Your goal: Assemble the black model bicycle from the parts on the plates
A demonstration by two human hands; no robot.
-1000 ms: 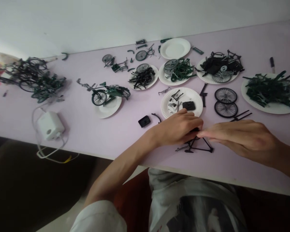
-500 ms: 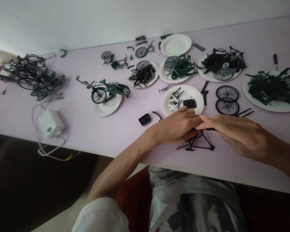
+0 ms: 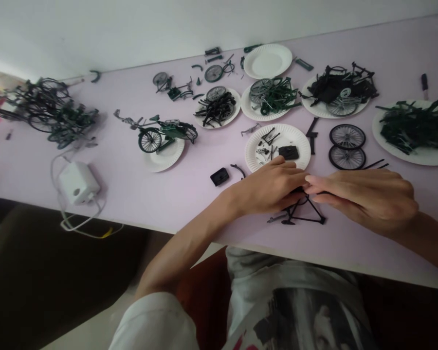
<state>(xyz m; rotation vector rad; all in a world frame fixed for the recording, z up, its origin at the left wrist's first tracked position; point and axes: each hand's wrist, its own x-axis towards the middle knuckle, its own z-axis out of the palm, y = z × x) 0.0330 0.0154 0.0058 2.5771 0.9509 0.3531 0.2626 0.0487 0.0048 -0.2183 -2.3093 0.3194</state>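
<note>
Many small bikes lie tangled at the desk's left end. Near them sits a white adapter with its cable looping over the edge. Next along stands a green bike, overlapping a little plate. Past it, a black box and a curved strip lie close together, with a heap of black parts on a plate behind.

Then comes the left hand, its fingers curled tightly round the upper part of a black frame. That frame is between the two hands, near the front edge, its lower triangle showing below them. Just behind the left hand, a ribbed plate carries small bits and a black panel.

Two wheels lie touching behind the right hand. Its thumb and fingers are drawn narrow by the frame's top, beside a dark piece; whether they grip it, I cannot tell. Furthest right are a heap of green parts and a screwdriver.
</note>
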